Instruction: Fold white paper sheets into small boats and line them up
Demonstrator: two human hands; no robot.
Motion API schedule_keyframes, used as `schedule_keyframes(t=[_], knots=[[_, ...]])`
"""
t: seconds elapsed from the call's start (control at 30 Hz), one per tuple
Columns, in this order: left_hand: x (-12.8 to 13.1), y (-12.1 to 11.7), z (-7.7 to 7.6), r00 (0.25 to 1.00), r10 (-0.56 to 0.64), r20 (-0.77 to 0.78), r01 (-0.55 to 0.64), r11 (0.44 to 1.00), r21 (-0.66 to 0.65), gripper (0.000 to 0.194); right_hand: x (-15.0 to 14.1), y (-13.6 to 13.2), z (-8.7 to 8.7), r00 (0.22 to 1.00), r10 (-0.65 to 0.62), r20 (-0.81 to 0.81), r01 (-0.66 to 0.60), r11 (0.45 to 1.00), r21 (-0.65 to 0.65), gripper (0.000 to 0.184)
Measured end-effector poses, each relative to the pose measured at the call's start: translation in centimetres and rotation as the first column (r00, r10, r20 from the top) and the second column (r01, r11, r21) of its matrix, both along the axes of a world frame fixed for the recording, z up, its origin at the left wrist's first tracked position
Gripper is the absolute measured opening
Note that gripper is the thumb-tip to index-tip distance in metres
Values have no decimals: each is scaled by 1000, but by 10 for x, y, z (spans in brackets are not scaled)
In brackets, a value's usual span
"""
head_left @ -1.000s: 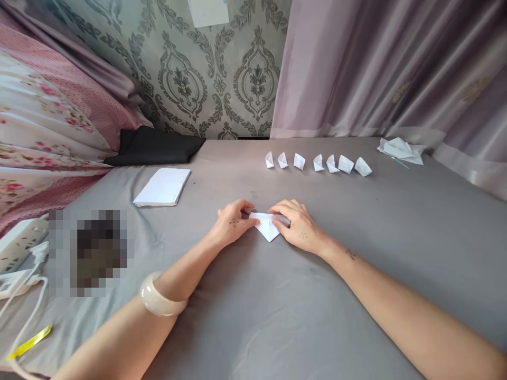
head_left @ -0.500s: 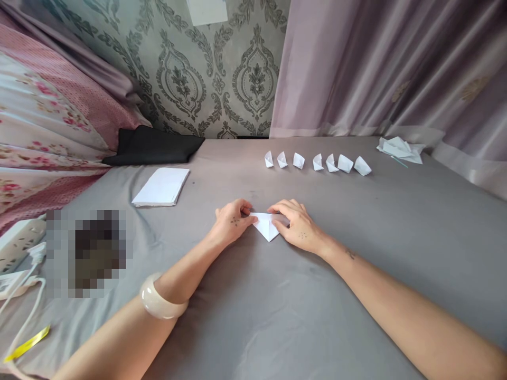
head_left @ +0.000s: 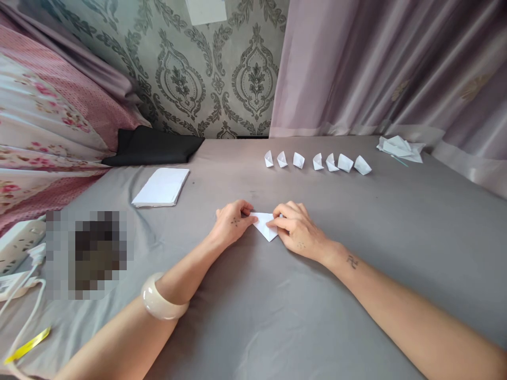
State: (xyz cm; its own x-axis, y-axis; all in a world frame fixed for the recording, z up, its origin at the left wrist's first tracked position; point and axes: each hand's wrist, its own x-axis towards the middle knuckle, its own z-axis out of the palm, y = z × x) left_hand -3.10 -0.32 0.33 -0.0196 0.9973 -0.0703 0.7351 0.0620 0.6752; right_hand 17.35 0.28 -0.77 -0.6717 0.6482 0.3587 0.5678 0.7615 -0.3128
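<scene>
A small white folded paper (head_left: 264, 222) lies on the grey cloth between my hands, its point toward me and its straight edge away. My left hand (head_left: 233, 220) pinches the left corner, thumb on top. My right hand (head_left: 296, 227) is closed over the right side, with a fingertip laid on the paper near its middle crease. The right corner is hidden under those fingers. Beyond my hands stands a row of several small folded paper pieces (head_left: 299, 160).
A stack of white paper (head_left: 161, 187) sits at the left, near a black cloth (head_left: 156, 146). More folded papers (head_left: 400, 148) lie at the far right by the curtain. White power strips (head_left: 21, 240) and a yellow strip (head_left: 27, 345) are on the left edge, beside a blurred patch.
My right hand has turned, and a finger has come across onto the middle of the paper where the thumb pressed its right part. My left hand keeps its pinch.
</scene>
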Motion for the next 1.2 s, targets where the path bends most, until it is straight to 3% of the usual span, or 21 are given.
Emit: schedule_keyframes(t=[0.2,0.3,0.43,0.57,0.93,1.1,1.2], knots=[[-1,1,1,1000,20,24,-20,1000,17,14,-6,-6,7,999,-36,-1,36,999,-39,25],[2,0,0,997,-6,-72,12,996,83,15,-11,-3,3,994,-102,-33,99,990,-96,29],[3,-3,-4,973,-63,-222,108,974,197,21,-13,1,-1,981,-167,-103,139,962,-233,18],[1,-6,-5,959,-88,-269,163,950,268,24,-13,1,0,965,-224,-134,165,922,-350,14],[-10,-7,-6,948,-220,-230,272,935,226,32,-12,2,-1,966,-216,-141,157,925,-345,7],[-9,-6,-1,954,-225,-197,262,946,189,30,-12,2,-2,969,-213,-127,158,926,-343,4],[-7,-7,4,969,-157,-190,193,964,185,27,-12,2,-2,970,-214,-119,164,929,-333,4]])
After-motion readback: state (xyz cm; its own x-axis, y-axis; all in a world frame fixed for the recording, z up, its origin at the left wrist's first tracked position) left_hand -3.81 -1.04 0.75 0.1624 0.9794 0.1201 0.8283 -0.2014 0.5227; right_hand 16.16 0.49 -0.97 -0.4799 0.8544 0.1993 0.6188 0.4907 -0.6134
